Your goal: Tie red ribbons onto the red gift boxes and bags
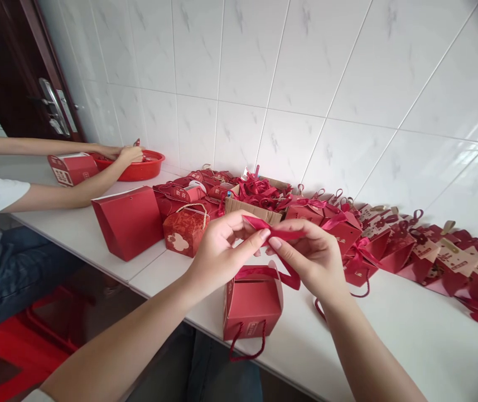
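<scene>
Pinching a red ribbon [288, 235] between thumbs and fingers, our left hand [224, 248] and right hand [316, 254] meet above a small red box [253, 307], which stands near the front edge of the white surface [393, 335]. The ribbon loops down across the box's top, and a cord handle [247, 358] hangs at its front. Beyond, we see a carton [251, 209] heaped with loose ribbons [259, 192]; leftward, a co-worker's hands [129, 154] are at a red basin [150, 169].

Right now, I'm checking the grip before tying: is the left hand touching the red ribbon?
Touching; the head view shows the left hand pinching the red ribbon.
</scene>
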`<state>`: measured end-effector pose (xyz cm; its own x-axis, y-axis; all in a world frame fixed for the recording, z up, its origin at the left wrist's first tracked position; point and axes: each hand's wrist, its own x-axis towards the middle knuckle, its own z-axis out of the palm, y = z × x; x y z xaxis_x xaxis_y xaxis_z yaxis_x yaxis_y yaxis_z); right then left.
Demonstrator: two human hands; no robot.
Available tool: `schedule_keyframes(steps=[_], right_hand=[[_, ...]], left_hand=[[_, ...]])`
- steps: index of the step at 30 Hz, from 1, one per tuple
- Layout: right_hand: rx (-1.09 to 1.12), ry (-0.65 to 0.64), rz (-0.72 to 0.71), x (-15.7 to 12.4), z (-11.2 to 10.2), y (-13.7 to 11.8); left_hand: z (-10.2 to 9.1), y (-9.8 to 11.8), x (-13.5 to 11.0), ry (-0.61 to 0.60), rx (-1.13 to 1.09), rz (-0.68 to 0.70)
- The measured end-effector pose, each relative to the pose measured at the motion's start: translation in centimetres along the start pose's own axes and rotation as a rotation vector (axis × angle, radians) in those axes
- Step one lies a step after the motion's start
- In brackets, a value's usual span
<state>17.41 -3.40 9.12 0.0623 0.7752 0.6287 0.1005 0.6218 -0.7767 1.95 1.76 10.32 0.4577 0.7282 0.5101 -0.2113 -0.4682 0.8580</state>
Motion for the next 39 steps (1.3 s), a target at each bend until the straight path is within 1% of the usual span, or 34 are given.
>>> schedule_keyframes(steps=[3, 5, 7, 10, 12, 13, 15, 18, 20, 24, 28, 30, 32, 34, 36, 37, 39], right_hand=[[0.033, -0.011, 0.067, 0.1, 0.2, 0.0], [0.03, -0.04, 0.126, 0.2, 0.2, 0.0], [0.067, -0.041, 0.169, 0.2, 0.1, 0.1], [0.16, -0.043, 0.192, 0.2, -0.3, 0.4], [0.176, -0.087, 0.182, 0.3, -0.7, 0.6], [0.155, -0.115, 0.159, 0.3, -1.0, 0.6], [0.033, -0.171, 0.068, 0.4, -1.5, 0.4], [-0.257, -0.276, -0.146, 0.5, -2.0, -0.1], [-0.409, -0.328, -0.27, 0.5, -2.1, -0.3], [-0.611, -0.316, -0.441, 0.4, -2.3, -0.1], [-0.704, -0.285, -0.531, 0.4, -2.2, 0.4], [-0.704, -0.267, -0.535, 0.4, -2.1, 0.6], [-0.662, -0.257, -0.498, 0.5, -2.2, 0.6], [-0.602, -0.247, -0.432, 0.7, -2.4, 0.5], [-0.575, -0.205, -0.367, 0.8, -2.8, 0.0], [-0.59, -0.166, -0.336, 0.8, -3.1, -0.4], [-0.688, -0.08, -0.262, 0.7, -3.9, -1.3]], left_hand=[[0.0, -0.2, 0.1, 0.051, 0.039, 0.012], [0.0, -0.4, 0.1, 0.054, 0.052, 0.026], [0.0, -0.5, 0.1, 0.053, 0.044, 0.059], [-0.4, -0.5, 0.2, 0.009, 0.036, 0.075], [-0.8, -0.5, 0.3, -0.052, 0.06, 0.045], [-1.1, -0.4, 0.3, -0.079, 0.079, 0.023], [-1.6, -0.4, 0.4, -0.113, 0.121, -0.033], [-2.1, -0.4, 0.4, -0.14, 0.145, -0.118], [-2.3, -0.6, 0.4, -0.146, 0.119, -0.156], [-2.5, -0.8, 0.2, -0.196, 0.0, -0.198], [-2.6, -0.7, 0.1, -0.246, -0.078, -0.184], [-2.6, -0.7, -0.1, -0.258, -0.053, -0.147], [-2.6, -0.9, -0.3, -0.235, 0.065, -0.064], [-2.8, -1.1, -0.6, -0.161, 0.283, 0.079], [-3.1, -1.4, -1.0, -0.087, 0.52, 0.257], [-3.4, -1.4, -1.1, -0.067, 0.611, 0.337], [-4.1, -1.4, -1.5, -0.074, 0.718, 0.449]])
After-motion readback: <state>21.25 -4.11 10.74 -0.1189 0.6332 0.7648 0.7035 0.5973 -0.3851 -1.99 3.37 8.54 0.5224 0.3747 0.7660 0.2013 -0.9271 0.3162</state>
